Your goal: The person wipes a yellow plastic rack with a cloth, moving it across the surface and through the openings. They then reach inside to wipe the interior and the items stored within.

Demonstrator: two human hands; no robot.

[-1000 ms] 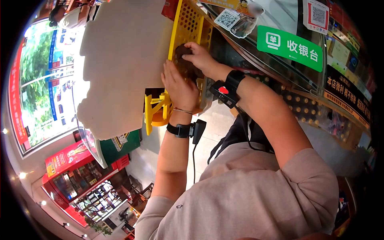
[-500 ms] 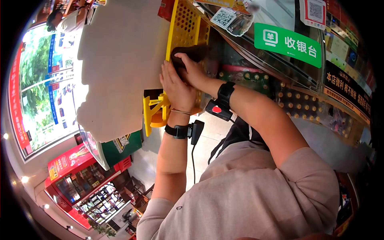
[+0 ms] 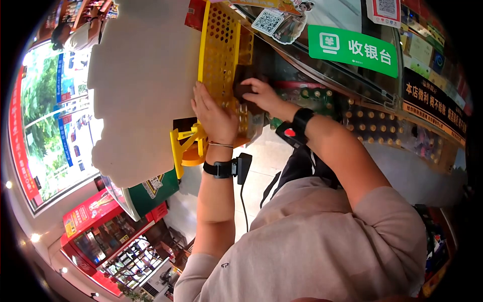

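Note:
A yellow perforated rack (image 3: 220, 48) stands upright beside a large pale board with a wavy edge (image 3: 143, 85). My left hand (image 3: 216, 116) rests against the rack's front edge, fingers stretched out and nothing held. To its right, my right hand (image 3: 262, 97) pinches a dark brown cloth (image 3: 245, 85) beside the rack's inner side. Part of the cloth blends into the shadow behind it. Just below my left hand, a yellow bracket (image 3: 188, 143) juts out from the rack. Both wrists wear black straps with small devices.
A glass counter with a green sign (image 3: 352, 50) runs along the upper right. Packs of capped bottles (image 3: 375, 126) stand beneath it. A red display cabinet (image 3: 108, 221) is at lower left, and another person (image 3: 80, 35) is at upper left near the window.
My right hand has drawn away from my left hand to the right, taking the dark cloth along. My left hand stays at the rack's edge. The view has shifted slightly.

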